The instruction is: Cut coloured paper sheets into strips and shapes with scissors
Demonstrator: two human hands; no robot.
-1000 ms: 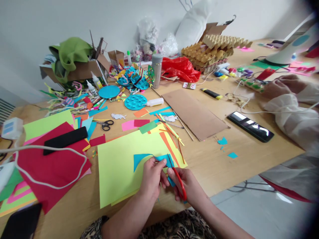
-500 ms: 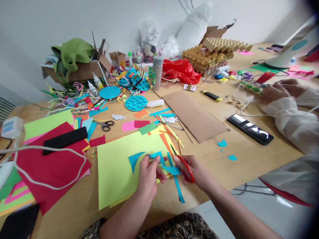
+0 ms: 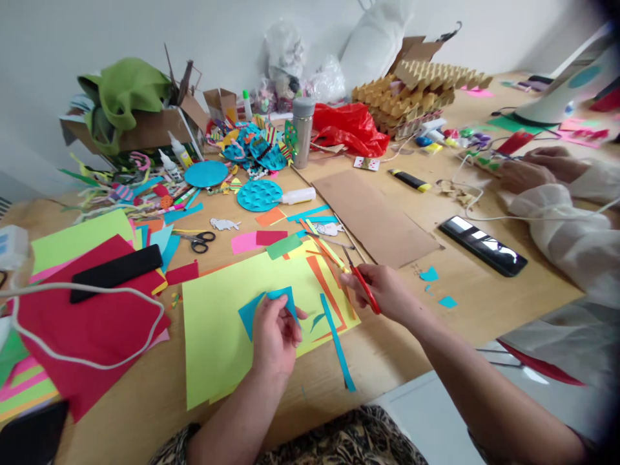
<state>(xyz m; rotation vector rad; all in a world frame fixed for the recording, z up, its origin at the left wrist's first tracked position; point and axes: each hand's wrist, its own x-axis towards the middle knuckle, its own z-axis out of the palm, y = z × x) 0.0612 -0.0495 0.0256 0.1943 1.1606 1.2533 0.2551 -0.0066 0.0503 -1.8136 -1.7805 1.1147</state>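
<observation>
My left hand (image 3: 277, 326) pinches a piece of blue paper (image 3: 285, 298) between thumb and fingers, above a yellow-green sheet (image 3: 217, 323). Red-handled scissors (image 3: 364, 289) are in my right hand (image 3: 380, 287), their blades pointing up and away; the fingers wrap the handles. Below that hand a narrow blue paper strip (image 3: 339, 345) runs off the sheet onto the table. A small curved blue scrap (image 3: 317, 320) lies on the yellow-green sheet between my hands. Orange paper strips (image 3: 327, 290) lie near the scissors.
A cardboard piece (image 3: 375, 216) lies ahead, with a phone (image 3: 482, 245) to its right. Black scissors (image 3: 199, 242), a red sheet (image 3: 97, 323) and a white cable (image 3: 87, 361) are on the left. A co-worker's hands (image 3: 537, 168) are at far right.
My right hand has moved away from the left, up and right, with the scissors. The blue piece between the hands is gone from there; a small curved scrap shows on the sheet.
</observation>
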